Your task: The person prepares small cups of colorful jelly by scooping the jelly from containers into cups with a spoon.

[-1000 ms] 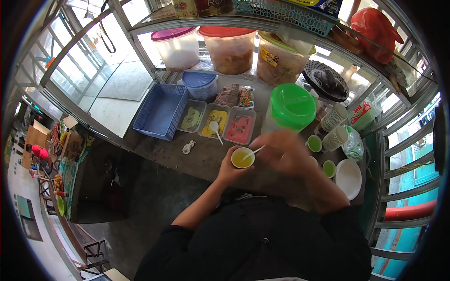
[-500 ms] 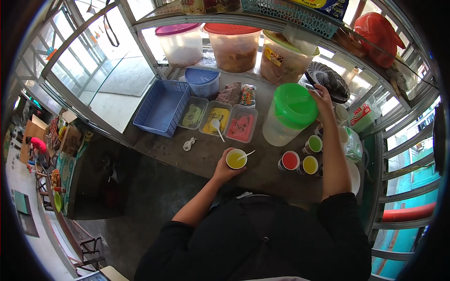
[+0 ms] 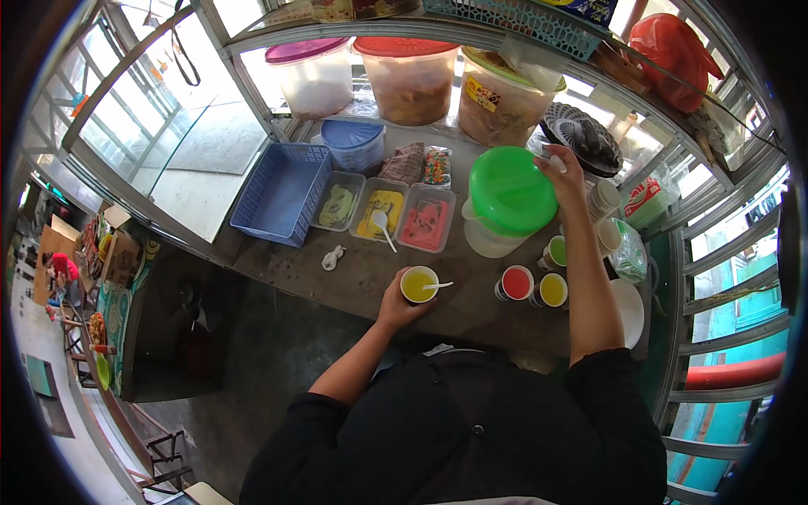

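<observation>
We see left hand (image 3: 394, 305) grip around cup (image 3: 418, 284) at counter (image 3: 362, 282) near edge; right hand (image 3: 566, 172) grip holds jug (image 3: 505, 198), far right, crowded.

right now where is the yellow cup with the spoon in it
Head view, centre of the counter: the yellow cup is held by the left hand, just below the red tray and left of the red-filled cup.

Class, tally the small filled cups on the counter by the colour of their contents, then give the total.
Yellow: 2, the cup with a spoon and the plain yellow cup
Red: 1, the red cup
Green: 1, the green cup
Total: 4
</observation>
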